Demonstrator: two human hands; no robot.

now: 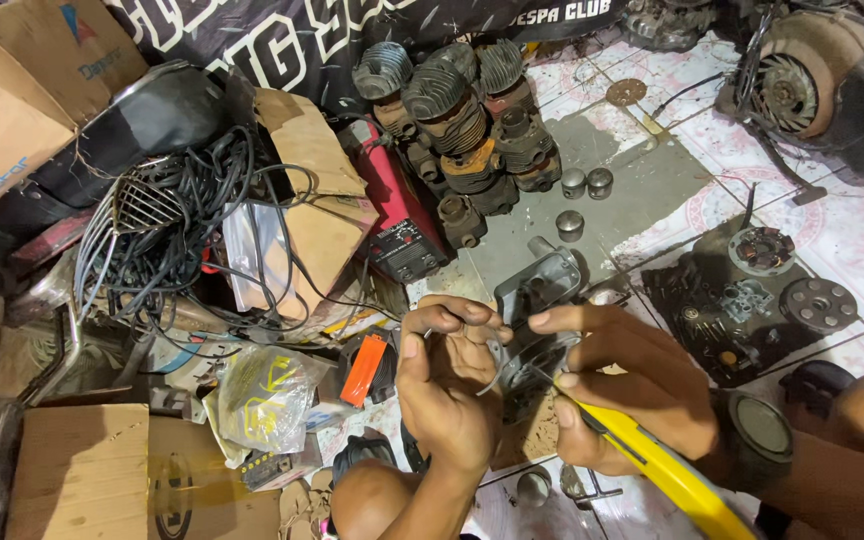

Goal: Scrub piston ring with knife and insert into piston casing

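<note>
Finned metal engine cylinders (467, 120) stand on the tiled floor (852, 240); tangled black cables (187, 215) left of them, three small metal pistons (585, 195) right, both hands (542, 385) in front.

Head view, steeply downward, close.

Cluttered tiled floor (652, 180) strewn with cardboard boxes (12, 90), tangled cables (192, 210), engine cylinders (462, 110).

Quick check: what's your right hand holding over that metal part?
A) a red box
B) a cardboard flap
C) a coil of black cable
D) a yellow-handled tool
D: the right hand grips the yellow-handled tool, its tip at the grey metal engine part.
</note>
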